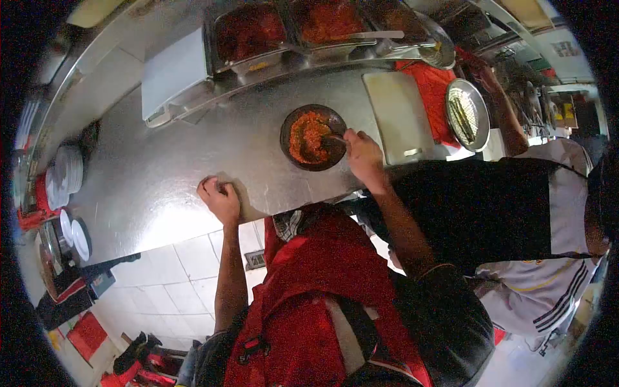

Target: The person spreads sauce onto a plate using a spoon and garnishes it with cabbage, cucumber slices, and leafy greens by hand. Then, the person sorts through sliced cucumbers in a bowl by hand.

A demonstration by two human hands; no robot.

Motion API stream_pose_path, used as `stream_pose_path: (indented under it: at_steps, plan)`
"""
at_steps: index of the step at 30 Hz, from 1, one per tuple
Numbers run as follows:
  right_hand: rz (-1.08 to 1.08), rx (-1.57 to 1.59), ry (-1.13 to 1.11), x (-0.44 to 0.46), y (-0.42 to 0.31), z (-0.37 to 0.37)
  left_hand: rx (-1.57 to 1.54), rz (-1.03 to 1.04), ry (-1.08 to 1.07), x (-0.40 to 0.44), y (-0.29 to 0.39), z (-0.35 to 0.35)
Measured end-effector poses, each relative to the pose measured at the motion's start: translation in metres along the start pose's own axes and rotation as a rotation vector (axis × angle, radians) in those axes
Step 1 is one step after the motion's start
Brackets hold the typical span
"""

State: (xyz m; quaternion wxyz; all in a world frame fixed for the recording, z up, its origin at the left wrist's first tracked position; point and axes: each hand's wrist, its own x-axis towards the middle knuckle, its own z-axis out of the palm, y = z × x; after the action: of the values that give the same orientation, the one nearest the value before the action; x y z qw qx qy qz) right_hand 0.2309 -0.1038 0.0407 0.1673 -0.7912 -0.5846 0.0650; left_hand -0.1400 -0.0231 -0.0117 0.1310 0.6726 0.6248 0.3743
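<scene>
The right hand point(365, 155) pinches the handle of a utensil point(333, 137), its fingers hiding the grip; the working end disappears into a red-orange mash point(305, 132), so its shape is hard to make out. The dark bowl point(314, 168) around the mash sits just left of that hand. The left hand point(220, 201) curls loosely at the near side of the steel counter point(193, 151), and I cannot tell whether its palm encloses anything (the fingers fold over it).

Just beyond the right hand lies a pale cutting board point(400, 109); further right, a perforated metal strainer point(480, 119) holds dark green stalks point(463, 119), too blurred to name. Another person point(477, 206) stands right of that hand, head out of view. Ahead of both hands, food trays point(258, 64) run off the upper edge. Well left of the left hand, stacked plates point(74, 169) fade toward the dark lens border.
</scene>
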Motion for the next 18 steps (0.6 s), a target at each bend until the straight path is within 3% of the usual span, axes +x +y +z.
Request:
stream_pose_path:
  at_steps: [4,7,9,18]
  plan:
    - [-0.013,-0.112,0.094,0.013,-0.005,0.004,0.018,0.069,0.001,0.001,-0.007,-0.003]
    - [0.034,-0.034,0.113,0.012,-0.002,0.022,-0.043,0.036,0.005,-0.001,0.006,-0.003]
    - [-0.047,0.213,0.069,0.011,-0.009,0.016,-0.048,0.044,-0.013,-0.004,0.004,-0.003]
    - [-0.014,0.239,0.139,0.009,0.001,0.018,-0.039,0.098,-0.022,-0.004,-0.002,0.003]
